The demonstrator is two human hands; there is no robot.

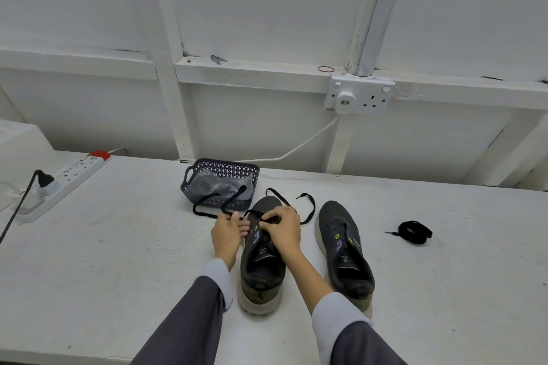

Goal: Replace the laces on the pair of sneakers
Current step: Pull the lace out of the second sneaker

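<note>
Two dark grey sneakers stand toe-away on the white table. The left sneaker (262, 272) has a black lace (207, 210) running through its front eyelets, with loose ends trailing left toward the basket and right past the toe (310, 207). My left hand (228, 234) pinches the lace at the shoe's left side. My right hand (283, 230) pinches the lace over the tongue. The right sneaker (345, 249) has no lace in it. A coiled black lace (415, 232) lies on the table to its right.
A dark blue perforated basket (221, 167) with a plastic bag inside stands just behind the left sneaker. A white power strip (68, 178) with a black plug lies at the far left. A wall socket (360, 95) and its white cable are behind.
</note>
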